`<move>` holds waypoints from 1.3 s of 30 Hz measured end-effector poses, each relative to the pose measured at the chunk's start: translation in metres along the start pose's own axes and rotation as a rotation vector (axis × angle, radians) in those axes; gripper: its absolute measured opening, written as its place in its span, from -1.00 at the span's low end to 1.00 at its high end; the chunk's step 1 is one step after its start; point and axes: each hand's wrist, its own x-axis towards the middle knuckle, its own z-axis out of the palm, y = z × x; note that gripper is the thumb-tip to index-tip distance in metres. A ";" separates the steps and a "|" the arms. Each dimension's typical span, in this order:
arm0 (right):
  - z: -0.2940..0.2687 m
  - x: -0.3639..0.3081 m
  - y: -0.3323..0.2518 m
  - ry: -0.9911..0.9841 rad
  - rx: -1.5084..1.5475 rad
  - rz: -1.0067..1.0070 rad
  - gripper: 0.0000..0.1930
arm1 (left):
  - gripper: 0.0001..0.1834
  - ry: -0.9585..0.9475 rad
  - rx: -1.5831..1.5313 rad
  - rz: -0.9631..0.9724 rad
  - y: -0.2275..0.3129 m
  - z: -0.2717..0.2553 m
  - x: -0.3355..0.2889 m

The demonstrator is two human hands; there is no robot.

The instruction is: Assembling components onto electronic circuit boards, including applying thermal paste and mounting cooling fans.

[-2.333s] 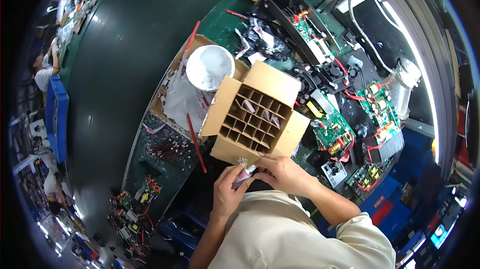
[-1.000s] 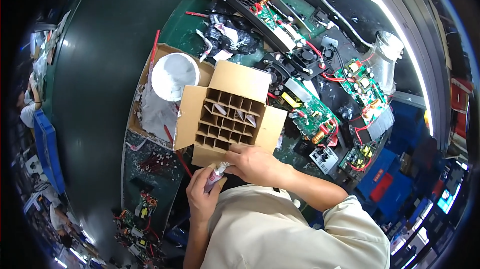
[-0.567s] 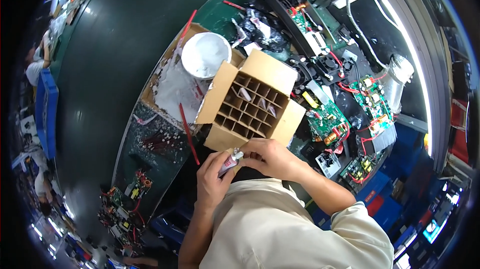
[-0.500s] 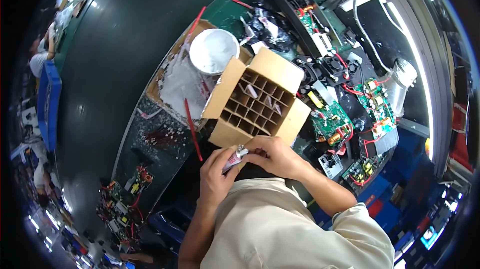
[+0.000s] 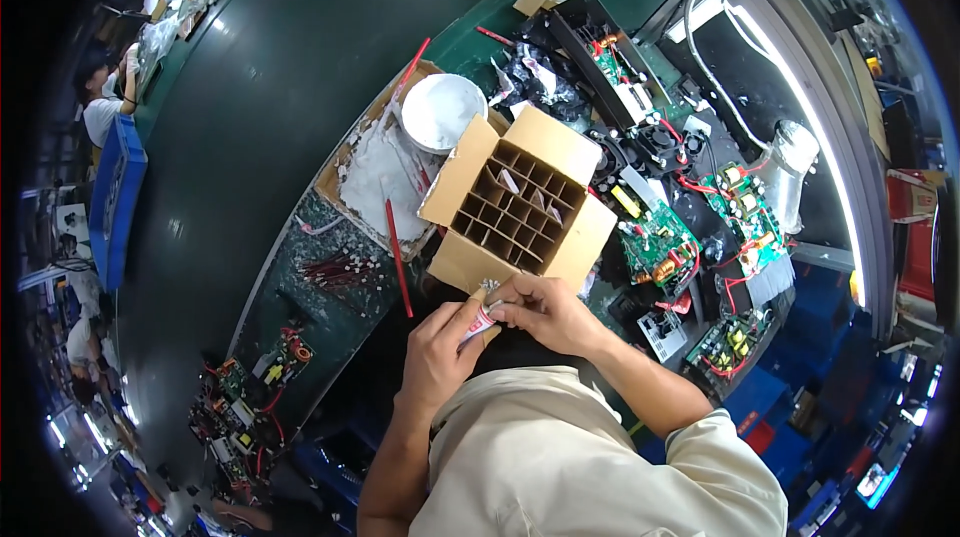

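Note:
In front of my waist, my left hand (image 5: 437,349) is wrapped round a small white tube with red print (image 5: 480,323). My right hand (image 5: 548,313) is closed at the tube's upper end, thumb and fingertips pinching near its nozzle. Whether a cap is between those fingers is hidden. Just beyond both hands stands an open cardboard box (image 5: 456,262) with its flaps folded out. Cardboard dividers split it into many small cells, and a few of these hold pale tubes (image 5: 508,181).
Left of the box, a white tub of white paste (image 5: 443,109) sits by a paste-smeared cardboard tray (image 5: 340,177). A red stick (image 5: 398,257) lies nearby. Green circuit boards (image 5: 660,242) with wires crowd the right. A lit lamp tube (image 5: 825,107) runs along the far right.
The right fingertips have closed in over the nozzle end, covering more of the tube. The whole view has shifted slightly, with box and tub lower and further right in the picture.

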 end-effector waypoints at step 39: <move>-0.008 -0.012 0.003 -0.114 0.031 -0.040 -0.88 | -0.56 -0.043 0.000 -0.001 0.013 0.007 -0.003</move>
